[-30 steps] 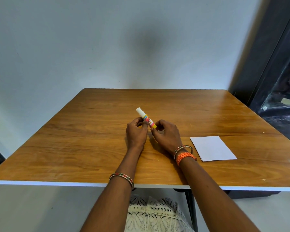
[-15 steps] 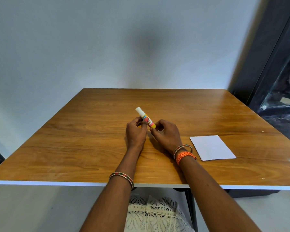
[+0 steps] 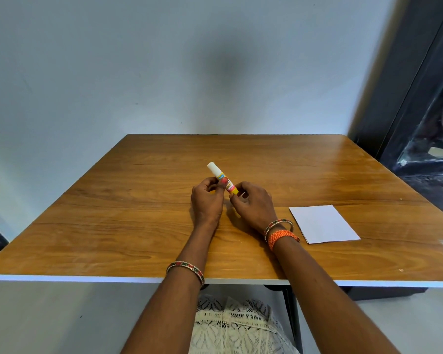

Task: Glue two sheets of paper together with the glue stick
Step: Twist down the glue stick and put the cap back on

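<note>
Both hands hold the short cylindrical glue stick [image 3: 223,178], with its white cap and yellow-and-pink label: the left hand [image 3: 207,200] pinches the middle of the barrel between thumb and fingertips, and the right hand [image 3: 253,204] grips the yellow base end with closed fingers. The stick is tilted, its white cap pointing toward eleven o'clock, raised just above the middle of the brown wood-grain table [image 3: 138,226]. The cap looks still in place, so the step in hand is probably opening the stick or winding it up from the base.

A white rectangular paper [image 3: 324,223] lies flat at about four o'clock from the hands, near the right wrist but clear of it. Only one white rectangle shows; whether it is two sheets stacked cannot be told.

Risks from here: the cap could come free with a jerk and roll off the table. Winding out too much glue would let it smear or break. The right forearm, swinging toward the paper, could push it to the table's edge.
</note>
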